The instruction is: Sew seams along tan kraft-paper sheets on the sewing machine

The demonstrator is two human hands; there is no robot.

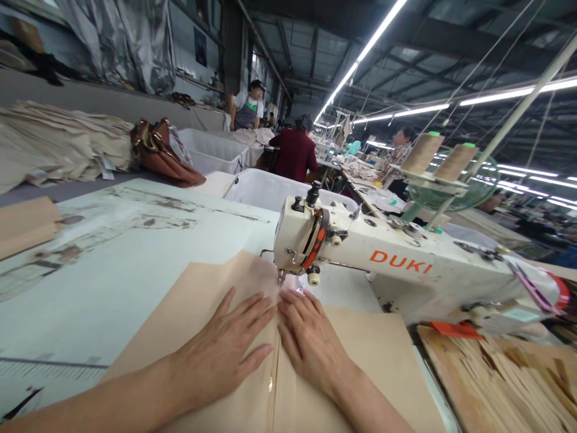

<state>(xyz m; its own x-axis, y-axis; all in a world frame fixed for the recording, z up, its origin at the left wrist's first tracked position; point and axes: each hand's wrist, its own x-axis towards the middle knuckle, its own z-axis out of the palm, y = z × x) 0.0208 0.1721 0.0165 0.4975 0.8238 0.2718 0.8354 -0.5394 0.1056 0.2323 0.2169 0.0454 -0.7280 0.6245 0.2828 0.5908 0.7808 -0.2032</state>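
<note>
Tan fabric (374, 355) lies flat on the pale sewing table, with a seam line running lengthwise down its middle. My left hand (225, 343) rests spread on the fabric left of that seam, its thumb apart from the fingers. Just right of the seam, my right hand (311, 343) presses on the cloth, palm down, fingers lying close together near the needle. The fabric's far end runs under the presser foot (281, 278) of the white sewing machine (351, 252). Neither hand grips anything that I can see.
Wooden board with tan strips (500, 379) lies at the right. Tan pieces (27, 225) sit at the left, a fabric stack (63, 141) and brown handbag (162, 153) behind. White bins (252, 186) stand beyond the table. Thread cones (422, 153) top a stand. Several people work farther back.
</note>
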